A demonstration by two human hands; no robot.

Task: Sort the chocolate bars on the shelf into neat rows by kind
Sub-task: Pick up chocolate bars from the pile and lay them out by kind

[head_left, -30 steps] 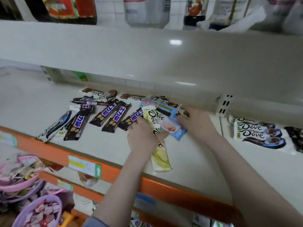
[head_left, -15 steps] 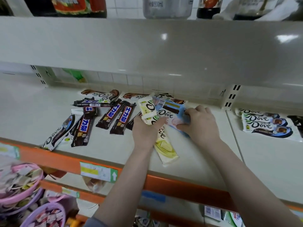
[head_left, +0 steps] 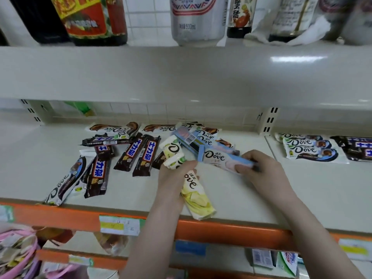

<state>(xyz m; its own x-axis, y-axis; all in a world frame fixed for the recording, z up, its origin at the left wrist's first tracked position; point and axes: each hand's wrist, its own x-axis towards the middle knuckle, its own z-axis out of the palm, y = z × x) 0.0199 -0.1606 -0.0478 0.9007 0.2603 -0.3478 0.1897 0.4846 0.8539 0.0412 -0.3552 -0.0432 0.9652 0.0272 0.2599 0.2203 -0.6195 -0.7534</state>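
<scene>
My left hand point(head_left: 173, 178) grips two yellow-white Dove bars point(head_left: 196, 198), one sticking out above the fist and one lying below it toward the shelf's front edge. My right hand point(head_left: 263, 174) pinches the end of a light-blue Dove bar point(head_left: 219, 158), with another blue bar point(head_left: 189, 138) fanned behind it. Several brown Snickers bars point(head_left: 147, 156) lie scattered to the left on the cream shelf point(head_left: 302, 188). Brown-and-white Dove bars point(head_left: 112, 129) sit at the back, and one dark Dove bar point(head_left: 66, 182) lies near the front left.
On the right section, a neat stack of Dove bars point(head_left: 310, 148) lies next to Snickers bars point(head_left: 358, 146). The upper shelf point(head_left: 181, 73) overhangs low, with bottles point(head_left: 90, 19) on it. An orange rail point(head_left: 221, 230) edges the front. Pink baskets point(head_left: 18, 256) sit below left.
My right hand has slid right along the blue Dove bar to its end, pulling it out of the pile. The camera has moved closer and tilted up.
</scene>
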